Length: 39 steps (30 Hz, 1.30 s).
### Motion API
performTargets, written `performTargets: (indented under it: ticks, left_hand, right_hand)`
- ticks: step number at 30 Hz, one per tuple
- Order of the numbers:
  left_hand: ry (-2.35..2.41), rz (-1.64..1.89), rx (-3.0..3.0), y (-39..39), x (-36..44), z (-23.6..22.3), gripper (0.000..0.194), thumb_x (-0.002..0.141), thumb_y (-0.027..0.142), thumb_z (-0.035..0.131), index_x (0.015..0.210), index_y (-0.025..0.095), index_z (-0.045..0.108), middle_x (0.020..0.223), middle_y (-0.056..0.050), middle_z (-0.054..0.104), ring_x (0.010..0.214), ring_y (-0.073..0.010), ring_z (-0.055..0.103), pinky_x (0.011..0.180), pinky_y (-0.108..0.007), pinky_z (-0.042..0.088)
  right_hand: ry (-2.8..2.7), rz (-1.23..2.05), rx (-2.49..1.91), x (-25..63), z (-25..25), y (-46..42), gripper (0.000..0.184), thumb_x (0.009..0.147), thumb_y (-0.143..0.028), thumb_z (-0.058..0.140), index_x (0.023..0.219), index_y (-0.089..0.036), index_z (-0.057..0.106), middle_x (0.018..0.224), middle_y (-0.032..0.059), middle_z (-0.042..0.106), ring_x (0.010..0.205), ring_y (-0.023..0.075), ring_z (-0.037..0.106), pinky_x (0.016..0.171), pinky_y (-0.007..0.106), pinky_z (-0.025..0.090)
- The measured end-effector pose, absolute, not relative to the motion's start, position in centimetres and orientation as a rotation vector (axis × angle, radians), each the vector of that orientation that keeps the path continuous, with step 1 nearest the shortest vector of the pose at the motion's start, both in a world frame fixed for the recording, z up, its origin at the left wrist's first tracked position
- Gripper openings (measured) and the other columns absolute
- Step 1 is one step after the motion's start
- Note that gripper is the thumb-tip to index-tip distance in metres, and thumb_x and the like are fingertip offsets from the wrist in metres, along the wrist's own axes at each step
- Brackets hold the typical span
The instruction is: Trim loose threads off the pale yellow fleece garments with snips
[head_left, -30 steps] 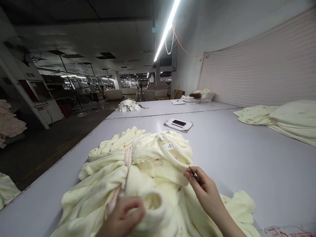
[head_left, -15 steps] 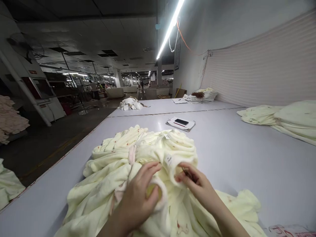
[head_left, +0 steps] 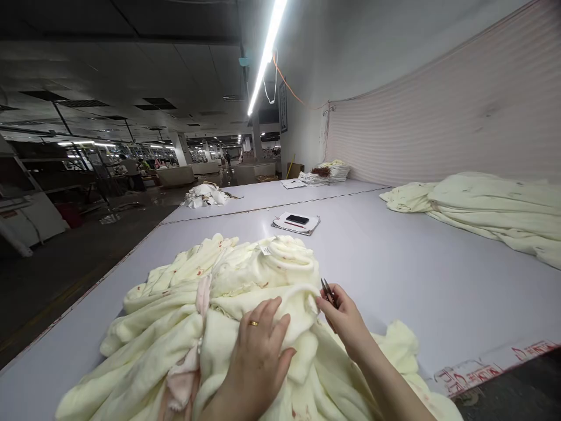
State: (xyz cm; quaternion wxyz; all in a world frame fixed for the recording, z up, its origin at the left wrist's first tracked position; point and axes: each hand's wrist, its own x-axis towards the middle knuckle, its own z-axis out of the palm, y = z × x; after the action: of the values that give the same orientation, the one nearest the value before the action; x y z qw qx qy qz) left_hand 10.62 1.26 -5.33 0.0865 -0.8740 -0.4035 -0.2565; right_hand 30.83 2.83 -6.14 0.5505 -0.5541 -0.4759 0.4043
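Observation:
A heap of pale yellow fleece garments (head_left: 162, 310) with small red marks lies before me, tied round with a pink fabric strip (head_left: 203, 295). My left hand (head_left: 258, 351), a ring on one finger, rests on the fleece with its fingers spread. Small dark thread snips (head_left: 328, 292) sit in my right hand (head_left: 344, 316), their points upward. Thumb and fingertips of that hand also touch the edge of the upper garment. A white label (head_left: 265, 250) shows near the top of the heap.
Beyond the heap, a phone (head_left: 297, 219) and a red pen lie on a stack of papers (head_left: 309, 227). More pale fleece (head_left: 482, 202) is piled at the right. White scraps (head_left: 205, 195) and folded stacks (head_left: 335, 171) stand farther back. The table's left edge (head_left: 131, 251) drops to the floor.
My left hand has come up and forward from the rolled fleece opening to lie flat on the garment. My right hand has left the collar-like opening for the garment's edge. The view has turned right.

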Motion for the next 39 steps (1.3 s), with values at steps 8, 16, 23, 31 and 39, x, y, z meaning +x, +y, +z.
performTargets:
  ticks: [8, 16, 23, 31, 39]
  left_hand:
    - [-1.178, -1.001, -2.65, 1.7, 13.5, -5.9, 0.032, 0.083, 0.016, 0.053, 0.115, 0.017, 0.052, 0.098, -0.007, 0.065, 0.106, -0.0247, 0.056, 0.103, -0.051, 0.031]
    - [-1.224, -1.085, -2.654, 2.2, 14.4, -6.2, 0.025, 0.086, 0.015, 0.048, 0.109, 0.02, 0.056, 0.087, -0.003, 0.063, 0.088, -0.0191, 0.059, 0.103, -0.052, 0.031]
    - [-1.708, -1.1, -3.051, -0.3, 7.9, -3.3, 0.017, 0.084, 0.029, 0.05, 0.087, 0.024, 0.065, 0.084, -0.003, 0.066, 0.082, -0.019, 0.061, 0.072, -0.028, 0.05]
    - [-2.631, -0.742, -2.7, -1.8, -1.6, -2.6, 0.024, 0.078, 0.042, 0.053, 0.072, 0.02, 0.061, 0.075, 0.001, 0.062, 0.078, -0.0195, 0.057, 0.067, -0.025, 0.042]
    - [-2.036, -0.676, -2.788, 0.8, 5.5, 0.7, 0.042, 0.077, 0.043, 0.056, 0.114, 0.025, 0.055, 0.108, -0.006, 0.06, 0.096, -0.0242, 0.057, 0.079, -0.032, 0.043]
  right_hand:
    - [-1.082, 1.176, -1.126, 29.6, -5.4, 1.6, 0.028, 0.083, -0.048, 0.054, 0.08, -0.021, 0.046, 0.053, -0.0102, 0.03, 0.041, 0.0057, 0.023, 0.039, 0.019, 0.018]
    - [-1.722, 0.321, -1.448, 31.5, -6.4, -1.3, 0.025, 0.089, -0.039, 0.047, 0.105, -0.025, 0.061, 0.093, 0.0063, 0.065, 0.075, 0.019, 0.061, 0.057, 0.026, 0.045]
    - [-1.656, 0.382, -1.455, 31.9, -7.1, -0.9, 0.025, 0.091, -0.042, 0.044, 0.096, -0.025, 0.062, 0.089, 0.0049, 0.066, 0.068, 0.0171, 0.059, 0.056, 0.025, 0.044]
    - [-1.324, 0.602, -1.463, 32.8, -6.5, 5.9, 0.044, 0.077, -0.051, 0.058, 0.114, -0.027, 0.054, 0.113, 0.0069, 0.059, 0.057, 0.0123, 0.047, 0.06, 0.03, 0.044]
    - [-1.422, 0.876, -1.232, 29.5, -6.7, 4.8, 0.034, 0.081, -0.049, 0.055, 0.1, -0.023, 0.064, 0.084, 0.0027, 0.063, 0.063, 0.0152, 0.053, 0.056, 0.026, 0.043]
